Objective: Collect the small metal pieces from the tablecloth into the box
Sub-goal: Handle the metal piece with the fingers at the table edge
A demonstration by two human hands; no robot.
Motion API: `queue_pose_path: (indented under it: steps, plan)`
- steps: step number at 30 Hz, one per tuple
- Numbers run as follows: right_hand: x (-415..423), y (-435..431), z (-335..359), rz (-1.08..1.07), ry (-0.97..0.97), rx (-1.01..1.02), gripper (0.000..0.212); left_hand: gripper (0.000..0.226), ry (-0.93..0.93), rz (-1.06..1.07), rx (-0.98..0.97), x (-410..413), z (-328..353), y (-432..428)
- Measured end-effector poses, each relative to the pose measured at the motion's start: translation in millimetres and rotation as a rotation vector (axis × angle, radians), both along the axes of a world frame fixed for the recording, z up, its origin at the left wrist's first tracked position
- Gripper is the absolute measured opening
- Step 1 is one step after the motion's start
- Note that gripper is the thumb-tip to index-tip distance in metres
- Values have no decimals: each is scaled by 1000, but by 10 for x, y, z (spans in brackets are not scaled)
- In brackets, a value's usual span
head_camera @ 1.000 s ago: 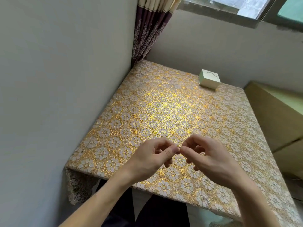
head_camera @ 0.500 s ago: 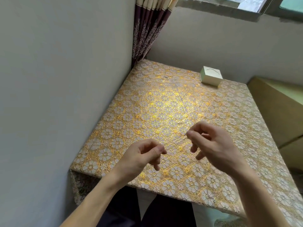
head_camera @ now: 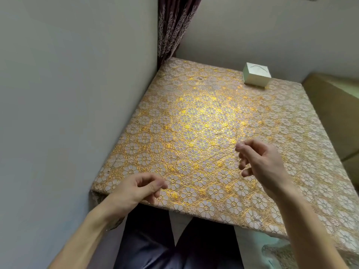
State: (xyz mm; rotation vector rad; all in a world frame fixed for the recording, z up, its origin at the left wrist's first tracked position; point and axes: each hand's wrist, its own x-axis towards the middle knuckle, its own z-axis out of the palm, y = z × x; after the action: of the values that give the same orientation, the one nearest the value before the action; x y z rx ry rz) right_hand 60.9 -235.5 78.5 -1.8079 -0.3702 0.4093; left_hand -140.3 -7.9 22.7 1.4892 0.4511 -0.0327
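A small white box [head_camera: 256, 75] stands closed at the far right of the gold flower-patterned tablecloth [head_camera: 194, 123], with a thin curved wire lying on its lid. My right hand [head_camera: 262, 162] hovers over the right middle of the cloth. Its thumb and forefinger pinch together on a small metal piece [head_camera: 240, 147], of which only a tiny glint shows. My left hand [head_camera: 138, 189] hangs over the near left edge of the table with its fingers loosely curled, holding nothing. I can make out no loose pieces on the cloth.
A grey wall [head_camera: 77, 94] runs close along the table's left side, and a dark curtain [head_camera: 172, 26] hangs in the far corner. An olive-coloured cabinet [head_camera: 334, 113] stands against the table's right side. My legs [head_camera: 155, 245] are under the near edge.
My hands met fingertip to fingertip over the near edge, then parted. The right hand has moved forward and right, still pinching; the left has drawn back to the left.
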Motion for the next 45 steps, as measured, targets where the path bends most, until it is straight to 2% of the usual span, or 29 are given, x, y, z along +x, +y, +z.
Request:
queue_pose_path:
  steps: [6,11,13,17,19,27,33,36,39,45]
  plan:
    - [-43,-56,-259,-19,19,-33,14,18,51,22,168,-17,63,310]
    - [-273,-38,-516,26,-180,-255,19,14,38,245,390,178,184,602]
    - [-380,6,-600,62,-270,-333,20,18,51,268,572,314,243,710]
    - [-590,144,-739,158,-362,-427,23,25,79,188,1106,699,311,854]
    - [-672,203,-792,194,-399,-441,24,28,112,117,1238,881,310,920]
    - [-869,548,-931,318,-611,-488,32,20,243,-216,1426,1374,324,1213]
    - [-1054,1039,-955,403,-897,-563,33,13,271,-295,1498,1574,299,1440]
    - [-1172,1259,-913,521,-847,-564,35,9,261,-322,1535,1626,288,1491]
    - [-1276,1467,-930,545,-870,-530,30,9,244,-340,1551,1656,279,1511]
    - [-1350,1802,-1037,537,-957,-630,26,8,175,-365,1526,1731,160,1508]
